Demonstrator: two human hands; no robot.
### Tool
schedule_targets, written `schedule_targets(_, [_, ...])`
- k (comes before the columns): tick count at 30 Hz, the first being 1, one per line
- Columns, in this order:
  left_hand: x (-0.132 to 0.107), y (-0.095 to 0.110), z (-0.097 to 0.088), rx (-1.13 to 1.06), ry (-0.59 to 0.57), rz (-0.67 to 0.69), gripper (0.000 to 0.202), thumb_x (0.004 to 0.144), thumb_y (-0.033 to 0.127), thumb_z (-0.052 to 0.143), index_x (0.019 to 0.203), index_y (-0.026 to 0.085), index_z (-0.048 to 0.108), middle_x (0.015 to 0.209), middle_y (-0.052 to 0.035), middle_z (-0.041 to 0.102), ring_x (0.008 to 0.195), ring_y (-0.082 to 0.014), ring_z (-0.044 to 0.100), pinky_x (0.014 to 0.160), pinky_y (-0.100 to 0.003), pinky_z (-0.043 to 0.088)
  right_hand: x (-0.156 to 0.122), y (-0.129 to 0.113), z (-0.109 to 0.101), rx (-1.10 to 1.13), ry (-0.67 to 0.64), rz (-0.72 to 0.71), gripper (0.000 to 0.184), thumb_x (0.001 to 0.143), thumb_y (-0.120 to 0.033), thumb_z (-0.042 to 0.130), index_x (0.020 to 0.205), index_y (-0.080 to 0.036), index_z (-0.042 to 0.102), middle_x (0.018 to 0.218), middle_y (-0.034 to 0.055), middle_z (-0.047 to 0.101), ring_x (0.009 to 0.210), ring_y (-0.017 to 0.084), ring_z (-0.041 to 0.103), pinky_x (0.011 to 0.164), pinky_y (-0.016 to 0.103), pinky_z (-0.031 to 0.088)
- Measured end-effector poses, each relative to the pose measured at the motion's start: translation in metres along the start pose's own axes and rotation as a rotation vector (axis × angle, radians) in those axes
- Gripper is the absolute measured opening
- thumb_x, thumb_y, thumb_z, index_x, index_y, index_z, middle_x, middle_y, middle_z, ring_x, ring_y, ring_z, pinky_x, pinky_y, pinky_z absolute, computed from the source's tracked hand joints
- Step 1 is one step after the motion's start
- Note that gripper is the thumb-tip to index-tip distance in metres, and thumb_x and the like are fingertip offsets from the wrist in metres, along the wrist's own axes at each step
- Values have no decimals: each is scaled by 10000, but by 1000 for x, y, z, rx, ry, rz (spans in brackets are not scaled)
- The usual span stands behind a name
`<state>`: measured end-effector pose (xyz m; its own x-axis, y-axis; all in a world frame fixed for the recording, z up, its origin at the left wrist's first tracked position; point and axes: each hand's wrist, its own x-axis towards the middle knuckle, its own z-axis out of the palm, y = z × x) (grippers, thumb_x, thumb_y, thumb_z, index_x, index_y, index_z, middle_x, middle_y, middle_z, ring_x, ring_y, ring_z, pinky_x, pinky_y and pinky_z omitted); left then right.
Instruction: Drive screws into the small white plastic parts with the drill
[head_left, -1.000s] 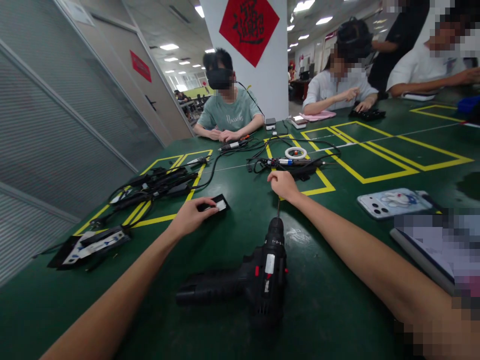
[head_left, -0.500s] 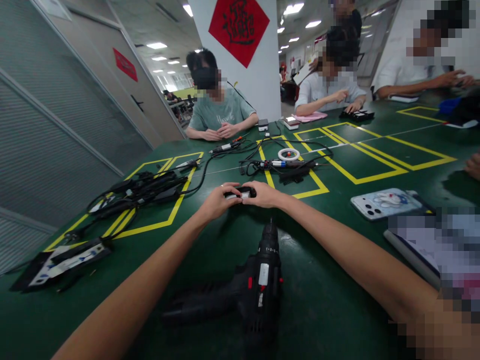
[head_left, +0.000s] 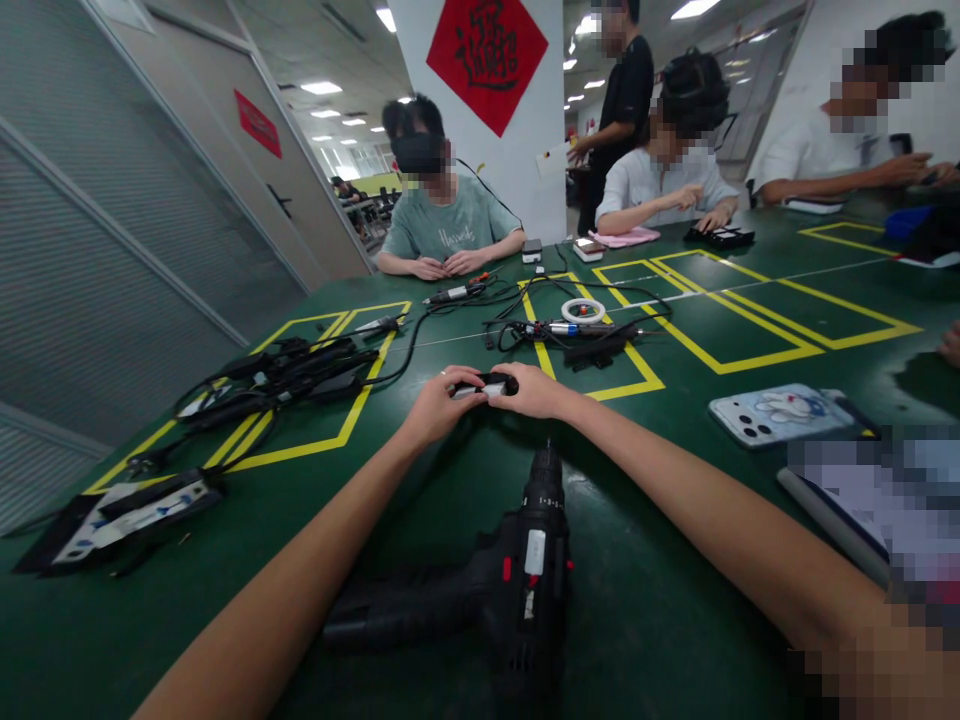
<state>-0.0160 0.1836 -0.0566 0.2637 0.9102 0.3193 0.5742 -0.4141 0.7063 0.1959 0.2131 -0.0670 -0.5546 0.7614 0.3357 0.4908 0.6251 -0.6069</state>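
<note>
My left hand [head_left: 442, 408] and my right hand [head_left: 529, 391] are closed on opposite ends of a small black-and-white object [head_left: 493, 388], held between them over the middle of the green table. Fingers cover much of it, so its kind does not show. Between my forearms and nearer to me, a black cordless drill [head_left: 529, 560] lies on its side, its chuck pointing away toward my hands. Neither hand touches the drill.
The green table [head_left: 645, 500] carries yellow tape outlines. Tangled black cables [head_left: 300, 375] lie left, with a soldering iron [head_left: 570, 329] and white tape roll [head_left: 583, 311] beyond my hands. A phone [head_left: 776, 413] is at right. Several people sit across the table.
My hands keep their hold on the small object, with little visible movement. The view has shifted slightly. In the background, a standing person in black shows more fully.
</note>
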Motion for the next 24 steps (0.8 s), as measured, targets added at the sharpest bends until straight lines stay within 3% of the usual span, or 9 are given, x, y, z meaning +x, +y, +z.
schedule_targets(4, [1,-2,3,-33,14,-31,283,740,428,741,902,198,761,1172,-110,664,1124,-280,603,955,-416,491,1,-3,-5,-3,-48,4,495,804,-376,709,1236,-149,625,1177,100,677,1046,226,629,894,309,454])
schedule_targets(9, [5,2,6,-42,-3,-56,305,751,443,721,927,203,784,1176,-108,673,1088,-276,618,908,-397,509,1,-4,-7,7,-25,82,564,772,-500,731,1200,-144,635,1139,100,684,1025,231,631,862,311,465])
schedule_targets(16, [15,12,5,-10,-41,-101,322,699,457,760,910,217,800,1101,-96,703,1053,-282,632,964,-409,475,0,-6,0,-26,43,139,522,768,-409,725,1202,-141,613,1138,109,675,1013,237,628,836,311,475])
schedule_targets(24, [30,25,-3,-50,-244,-111,312,676,419,750,893,200,799,1061,-73,749,1006,-281,664,936,-394,490,-1,-5,-2,-46,46,155,560,749,-418,736,1205,-124,598,1153,135,651,1020,245,622,851,331,473])
